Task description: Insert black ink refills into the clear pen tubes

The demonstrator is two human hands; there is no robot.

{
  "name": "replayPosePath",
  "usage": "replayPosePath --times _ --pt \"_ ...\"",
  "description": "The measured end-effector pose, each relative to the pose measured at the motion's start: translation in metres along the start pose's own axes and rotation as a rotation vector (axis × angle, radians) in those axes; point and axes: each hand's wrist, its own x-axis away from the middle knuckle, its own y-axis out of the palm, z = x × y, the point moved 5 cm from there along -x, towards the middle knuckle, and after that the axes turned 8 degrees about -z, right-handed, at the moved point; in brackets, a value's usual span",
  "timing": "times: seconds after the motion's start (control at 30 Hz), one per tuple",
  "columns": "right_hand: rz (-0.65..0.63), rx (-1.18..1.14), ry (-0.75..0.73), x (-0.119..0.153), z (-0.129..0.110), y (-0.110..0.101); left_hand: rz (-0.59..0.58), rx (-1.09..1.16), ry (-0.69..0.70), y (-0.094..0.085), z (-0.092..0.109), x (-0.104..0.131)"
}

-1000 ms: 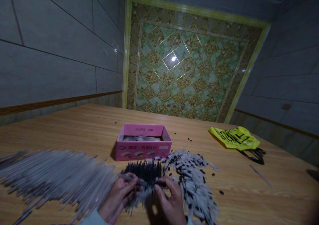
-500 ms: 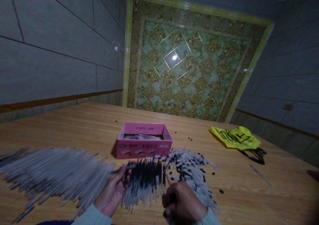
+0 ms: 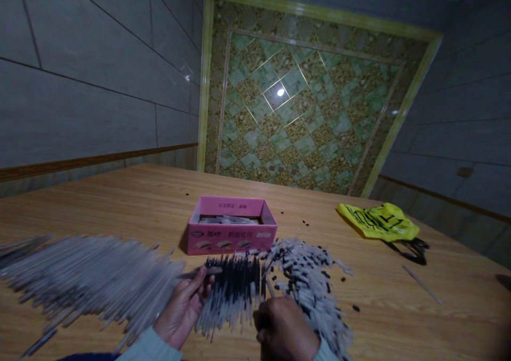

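Note:
My left hand pinches a slim grey pen between thumb and fingers, its tip pointing right. Beneath that pen lies a pile of thin sticks, black at the far end and clear or whitish at the near end, like pen refills. My right hand is curled closed just right of that pile, knuckles up. A slender pale stick shows beyond its fingers; whether they grip it is hidden. Beside the right hand spreads a heap of small white and black caps.
Many clear pen tubes cover the table's left side. A pink box holding whitish pens stands behind the refills. To the right are a yellow bag with black straps and a single pen. Loose black bits dot the wooden table.
My left hand and its pen have shifted slightly right. My right hand has moved a little left and down, closer to the pile of thin sticks.

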Motion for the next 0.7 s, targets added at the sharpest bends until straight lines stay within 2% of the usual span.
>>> replayPosePath --times 0.1,0.17,0.23,0.33,0.4,0.47,0.57,0.7 --pt "0.006 0.020 0.046 -0.002 0.001 0.006 -0.026 -0.073 0.008 -0.001 -0.002 -0.001" --pt "0.088 -0.064 0.086 -0.004 0.003 0.008 -0.046 -0.117 0.006 -0.001 -0.004 -0.001" --pt "0.210 -0.273 0.117 -0.006 0.004 0.009 -0.070 -0.164 -0.001 0.001 -0.005 0.001" --pt "0.363 -0.732 0.101 -0.012 0.004 0.016 -0.098 -0.232 -0.008 0.005 -0.007 0.004" --pt "0.404 -0.981 0.073 -0.016 0.003 0.024 -0.124 -0.255 -0.025 0.007 -0.008 0.006" --pt "0.413 -1.128 0.055 -0.020 0.004 0.031 -0.166 -0.273 -0.038 0.011 -0.010 0.008" --pt "0.432 -1.209 0.041 -0.020 0.005 0.033 -0.210 -0.293 -0.050 0.016 -0.012 0.011" --pt "0.478 -1.197 0.040 -0.017 0.003 0.028 -0.206 -0.313 -0.075 0.019 -0.015 0.014"
